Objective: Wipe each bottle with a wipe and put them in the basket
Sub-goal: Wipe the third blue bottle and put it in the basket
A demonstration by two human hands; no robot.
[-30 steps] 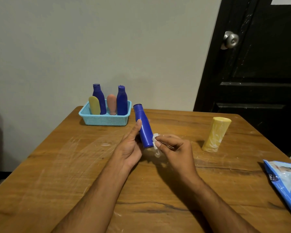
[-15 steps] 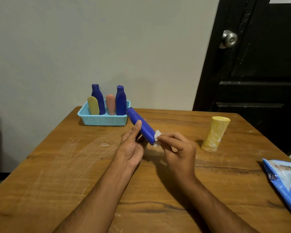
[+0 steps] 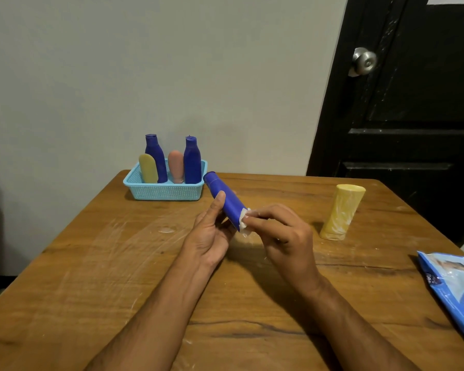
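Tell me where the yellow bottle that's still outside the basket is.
In the head view, the yellow bottle stands on the wooden table, right of the hands, in front of the black door and beyond the blue wipes pack.

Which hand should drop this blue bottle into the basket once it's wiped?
Left. The left hand already grips the blue bottle and is nearer the basket; the right hand pinches the wipe.

It looked like a plain room in a home: a scuffed wooden bench (image 3: 91, 263) stood against a bare painted wall (image 3: 172, 76), beside a black panelled door (image 3: 413, 129) with a round metal knob (image 3: 364, 61).
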